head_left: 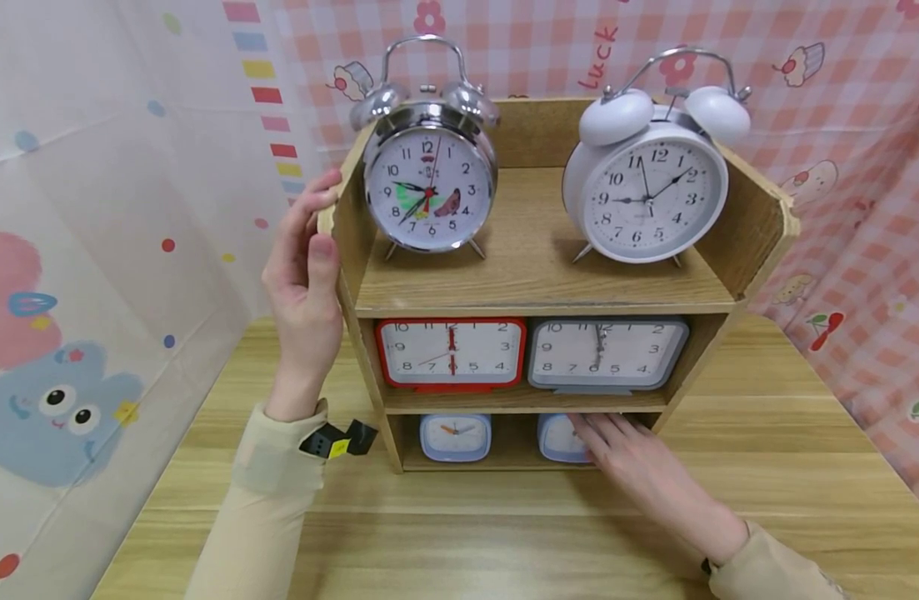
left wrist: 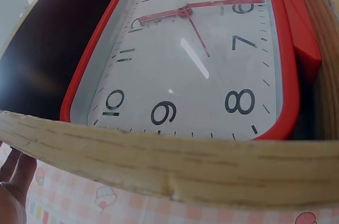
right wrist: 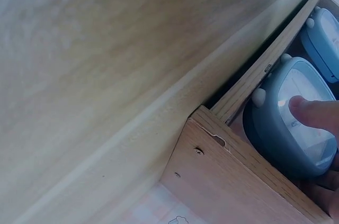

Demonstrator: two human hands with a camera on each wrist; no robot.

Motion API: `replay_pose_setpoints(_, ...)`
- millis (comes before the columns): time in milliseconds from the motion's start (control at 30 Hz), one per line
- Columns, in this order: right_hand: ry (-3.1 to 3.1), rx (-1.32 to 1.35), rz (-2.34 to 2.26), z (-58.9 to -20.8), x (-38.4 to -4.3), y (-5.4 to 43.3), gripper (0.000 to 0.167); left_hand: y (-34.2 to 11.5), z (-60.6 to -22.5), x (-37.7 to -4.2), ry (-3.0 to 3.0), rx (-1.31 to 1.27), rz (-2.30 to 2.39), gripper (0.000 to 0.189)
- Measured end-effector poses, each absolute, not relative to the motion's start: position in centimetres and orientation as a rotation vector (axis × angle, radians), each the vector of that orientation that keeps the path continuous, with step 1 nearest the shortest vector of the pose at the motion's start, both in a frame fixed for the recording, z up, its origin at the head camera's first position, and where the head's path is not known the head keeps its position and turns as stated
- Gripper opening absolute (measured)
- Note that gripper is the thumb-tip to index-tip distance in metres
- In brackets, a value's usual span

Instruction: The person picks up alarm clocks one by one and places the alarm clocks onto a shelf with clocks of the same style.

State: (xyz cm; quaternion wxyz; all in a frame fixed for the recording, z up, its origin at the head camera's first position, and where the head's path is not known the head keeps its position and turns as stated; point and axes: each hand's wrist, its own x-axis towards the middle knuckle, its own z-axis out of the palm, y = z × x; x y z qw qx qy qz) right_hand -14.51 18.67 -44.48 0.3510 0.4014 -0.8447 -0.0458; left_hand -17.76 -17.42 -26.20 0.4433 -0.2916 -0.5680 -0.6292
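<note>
A small wooden shelf [head_left: 541, 310] holds clocks on three levels. On its bottom level my right hand [head_left: 635, 467] grips a small blue alarm clock [right wrist: 291, 113], thumb over the face and the other fingers round its side. Another small blue clock [head_left: 456, 437] sits to the left of it. My left hand [head_left: 309, 275] rests against the outer left side panel [head_left: 348, 275], fingers near its upper front edge and thumb lower down. Close by on the middle level is a red rectangular clock [left wrist: 196, 70], with a grey rectangular clock [head_left: 609, 354] beside it.
On the top level stand a silver twin-bell alarm clock [head_left: 429, 187] and a white twin-bell alarm clock [head_left: 646, 192]. Beneath the shelf is a wood-grain table [head_left: 459, 533]. A pink checked cloth [head_left: 519, 50] hangs behind, and a patterned white sheet [head_left: 129, 208] at the left.
</note>
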Motion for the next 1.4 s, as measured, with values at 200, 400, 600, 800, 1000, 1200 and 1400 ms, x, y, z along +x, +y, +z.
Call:
replay_pose_setpoints(200, -2.221, 1.044, -0.129, -44.59, -14.63, 18.72, 0.065, -17.47, -26.25, -17.74, -1.419, -0.718, -1.562, 0.072)
replay_pose_setpoints(400, -2.243, 1.047, -0.133, -44.61, -14.65, 18.71, 0.067, -17.42, -26.23, -17.67, -1.424, -0.715, -1.556, 0.072)
replay_pose_setpoints(600, -2.253, 1.040, -0.132, -44.65, -14.58, 18.63, 0.067, -17.43, -26.24, -17.68, -1.418, -0.715, -1.566, 0.071)
replay_pose_setpoints(800, -2.274, 1.032, -0.136, -44.77, -14.52, 18.56, 0.068, -17.42, -26.27, -17.69, -1.411, -0.719, -1.574, 0.069)
replay_pose_setpoints(1000, -2.271, 1.015, -0.139, -44.81, -14.41, 18.52, 0.067, -17.38, -26.23, -17.72, -1.414, -0.723, -1.563, 0.070)
replay_pose_setpoints(1200, -2.260, 1.017, -0.130, -44.78, -14.39, 18.47, 0.068, -17.43, -26.27, -17.70, -1.419, -0.716, -1.567, 0.070)
replay_pose_setpoints(1400, -2.273, 1.013, -0.131, -44.76, -14.31, 18.50, 0.068, -17.36, -26.26, -17.77, -1.411, -0.722, -1.566, 0.070)
